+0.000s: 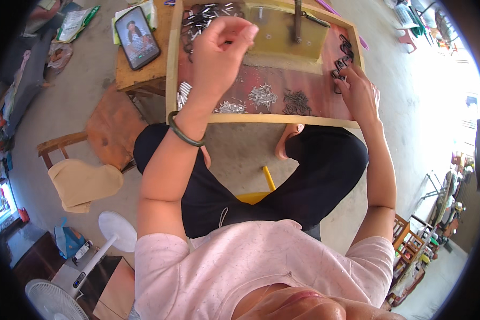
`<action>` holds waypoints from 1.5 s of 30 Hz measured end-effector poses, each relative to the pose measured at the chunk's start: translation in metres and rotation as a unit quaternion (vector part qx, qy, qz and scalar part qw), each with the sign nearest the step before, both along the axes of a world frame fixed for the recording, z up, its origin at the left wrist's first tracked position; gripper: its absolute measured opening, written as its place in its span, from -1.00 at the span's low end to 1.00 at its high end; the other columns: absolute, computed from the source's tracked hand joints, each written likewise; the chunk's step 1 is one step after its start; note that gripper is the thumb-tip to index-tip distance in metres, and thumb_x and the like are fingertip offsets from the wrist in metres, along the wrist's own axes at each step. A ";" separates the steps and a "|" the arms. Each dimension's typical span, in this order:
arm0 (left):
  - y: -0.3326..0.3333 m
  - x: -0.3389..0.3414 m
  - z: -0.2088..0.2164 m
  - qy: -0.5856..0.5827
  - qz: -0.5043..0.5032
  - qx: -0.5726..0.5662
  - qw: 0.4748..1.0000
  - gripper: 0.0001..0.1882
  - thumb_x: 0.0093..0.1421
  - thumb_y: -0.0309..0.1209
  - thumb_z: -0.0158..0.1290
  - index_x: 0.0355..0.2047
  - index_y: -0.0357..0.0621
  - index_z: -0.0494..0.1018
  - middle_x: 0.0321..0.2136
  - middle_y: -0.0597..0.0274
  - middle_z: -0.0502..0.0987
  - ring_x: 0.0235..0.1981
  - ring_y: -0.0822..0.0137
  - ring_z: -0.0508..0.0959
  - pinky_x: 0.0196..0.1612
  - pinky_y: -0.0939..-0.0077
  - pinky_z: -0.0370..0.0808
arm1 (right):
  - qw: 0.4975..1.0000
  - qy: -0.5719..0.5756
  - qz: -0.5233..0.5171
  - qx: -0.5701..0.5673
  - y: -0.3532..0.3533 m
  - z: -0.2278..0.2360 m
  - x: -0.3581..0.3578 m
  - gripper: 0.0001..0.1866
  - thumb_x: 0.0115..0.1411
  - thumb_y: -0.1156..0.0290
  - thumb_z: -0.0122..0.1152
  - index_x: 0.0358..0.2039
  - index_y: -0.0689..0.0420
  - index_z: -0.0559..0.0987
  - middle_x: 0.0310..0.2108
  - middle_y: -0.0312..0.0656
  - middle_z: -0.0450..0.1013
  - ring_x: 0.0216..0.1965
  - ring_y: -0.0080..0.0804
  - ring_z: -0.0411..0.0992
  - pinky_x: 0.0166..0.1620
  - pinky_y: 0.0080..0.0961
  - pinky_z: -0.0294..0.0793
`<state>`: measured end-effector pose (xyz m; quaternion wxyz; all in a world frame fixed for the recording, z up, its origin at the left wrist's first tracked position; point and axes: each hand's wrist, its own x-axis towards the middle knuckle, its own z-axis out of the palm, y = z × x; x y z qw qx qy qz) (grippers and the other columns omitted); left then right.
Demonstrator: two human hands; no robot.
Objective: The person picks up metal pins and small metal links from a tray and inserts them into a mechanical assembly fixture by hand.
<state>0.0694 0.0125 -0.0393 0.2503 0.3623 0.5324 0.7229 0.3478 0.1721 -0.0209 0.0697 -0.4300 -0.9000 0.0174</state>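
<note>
A wooden-rimmed tray (282, 120) with a reddish bottom lies across in front of me. Above its left part I hold up my left hand (221, 53), fingers curled and thumb against them; whatever is in them is hidden. At the tray's right side, my right hand (361, 95) reaches down with bent fingers closed on one of the black loop-shaped parts (342, 63). A yellowish block (282, 40) with an upright metal rod (297, 24) stands at the tray's back. Near the front rim lie piles of small silvery pins (262, 96) and dark grey pieces (297, 102).
Dark and silvery parts (202, 16) fill the tray's back left corner; short white rods (184, 93) lie at its left edge. A phone (137, 38) rests on a wooden table left of the tray. A wooden chair (112, 125) and a white fan (117, 230) stand farther left.
</note>
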 end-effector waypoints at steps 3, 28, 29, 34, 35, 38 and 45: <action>0.003 0.005 0.002 0.025 0.006 -0.013 1.000 -0.80 0.32 -0.37 0.25 -0.15 -0.24 0.59 -0.33 0.32 0.64 -0.31 0.52 0.63 -0.18 0.65 0.53 | 0.999 -0.009 0.040 0.034 0.006 -0.012 -0.003 -0.87 0.22 0.29 0.32 -0.28 0.04 0.64 -0.20 -0.24 0.54 -0.21 -0.07 0.59 -0.21 -0.12 0.54; 0.010 0.002 0.001 -0.021 -0.185 -0.058 0.981 -0.75 0.26 -0.28 0.32 -0.18 -0.19 0.65 -0.40 0.36 0.64 -0.39 0.61 0.55 -0.30 0.66 0.48 | 0.819 0.384 0.197 -0.378 -0.034 0.033 -0.118 -0.69 0.35 0.58 0.19 0.08 0.17 0.60 -0.30 -0.32 0.57 -0.36 -0.65 0.50 -0.25 -0.62 0.52; 0.011 -0.001 0.004 -0.020 -0.184 -0.059 0.981 -0.75 0.26 -0.28 0.32 -0.18 -0.19 0.65 -0.40 0.36 0.64 -0.39 0.61 0.55 -0.30 0.66 0.48 | 0.812 0.403 0.215 -0.362 -0.034 0.029 -0.123 -0.69 0.35 0.58 0.19 0.09 0.16 0.61 -0.29 -0.30 0.58 -0.36 -0.64 0.50 -0.23 -0.61 0.54; 0.019 -0.019 0.010 0.045 -0.136 -0.118 0.983 -0.79 0.25 -0.28 0.32 -0.26 -0.17 0.69 -0.50 0.41 0.61 -0.46 0.66 0.48 -0.45 0.66 0.33 | 0.850 0.399 0.227 -0.260 -0.030 0.023 -0.135 -0.60 0.26 0.59 0.26 0.13 0.16 0.56 -0.20 -0.23 0.58 -0.27 -0.49 0.55 -0.16 -0.51 0.55; 0.021 -0.021 0.007 0.069 -0.121 -0.119 0.983 -0.79 0.25 -0.28 0.31 -0.26 -0.16 0.69 -0.51 0.41 0.60 -0.46 0.66 0.48 -0.44 0.67 0.34 | 0.880 0.352 0.270 -0.168 -0.031 0.029 -0.135 -0.55 0.20 0.58 0.31 0.13 0.15 0.54 -0.16 -0.20 0.56 -0.23 -0.39 0.56 -0.16 -0.44 0.55; 0.029 -0.020 0.005 0.118 -0.115 -0.108 0.980 -0.80 0.25 -0.28 0.31 -0.28 -0.17 0.70 -0.50 0.43 0.59 -0.47 0.65 0.47 -0.41 0.68 0.36 | 0.900 0.303 0.312 -0.034 -0.025 0.023 -0.136 -0.46 0.11 0.55 0.39 0.14 0.12 0.52 -0.10 -0.17 0.52 -0.16 -0.19 0.55 -0.14 -0.32 0.55; 0.038 -0.037 0.001 0.107 0.000 -0.083 0.991 -0.71 0.19 -0.21 0.39 -0.24 -0.15 0.65 -0.38 0.43 0.61 -0.37 0.58 0.54 -0.28 0.66 0.46 | 0.904 0.307 0.281 0.091 -0.012 0.029 -0.151 -0.44 -0.09 0.57 0.48 0.01 0.15 0.57 0.22 0.04 0.29 0.21 0.14 0.27 0.21 -0.02 0.33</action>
